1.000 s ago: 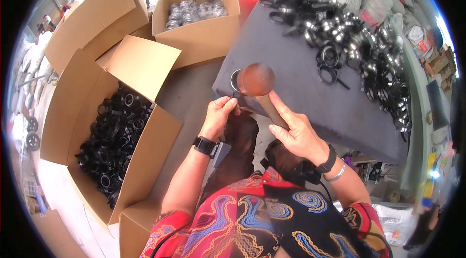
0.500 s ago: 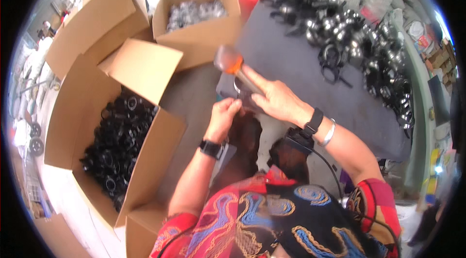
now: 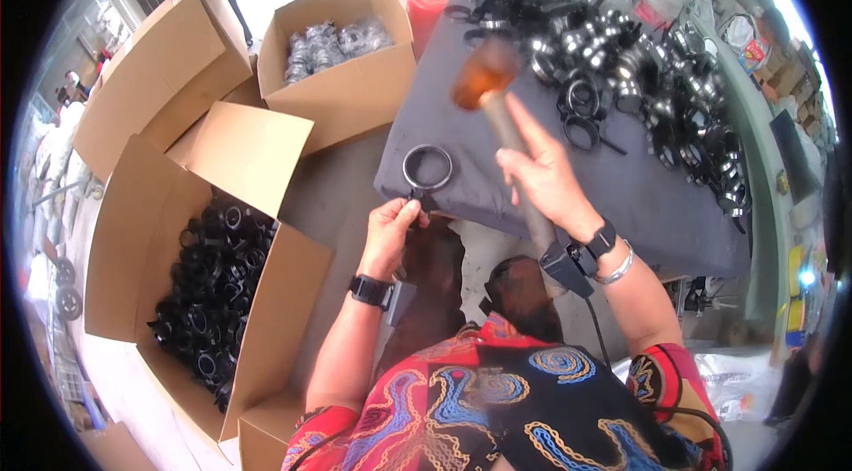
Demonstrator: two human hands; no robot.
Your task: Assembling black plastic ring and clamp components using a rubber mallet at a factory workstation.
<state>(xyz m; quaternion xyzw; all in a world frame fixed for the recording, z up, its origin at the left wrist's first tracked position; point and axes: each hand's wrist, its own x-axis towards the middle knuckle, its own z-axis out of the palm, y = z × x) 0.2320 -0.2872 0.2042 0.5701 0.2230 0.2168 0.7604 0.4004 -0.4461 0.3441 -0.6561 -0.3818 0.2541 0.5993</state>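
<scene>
On the worktop (image 3: pixel 612 209), at its near left corner, the ring (image 3: pixel 450 171) lies just beyond the left hand (image 3: pixel 390 230), the nearer one, which pinches its tab (image 3: pixel 426 200), while the right hand (image 3: pixel 552 183) grips the mallet (image 3: pixel 503 121), head (image 3: pixel 486 76) pointing away from the near edge and slightly left.

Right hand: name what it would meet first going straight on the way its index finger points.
Beyond the mallet it holds, the right hand would probably meet the pile of black and metallic rings first; its height is unclear, so it might pass above.
</scene>
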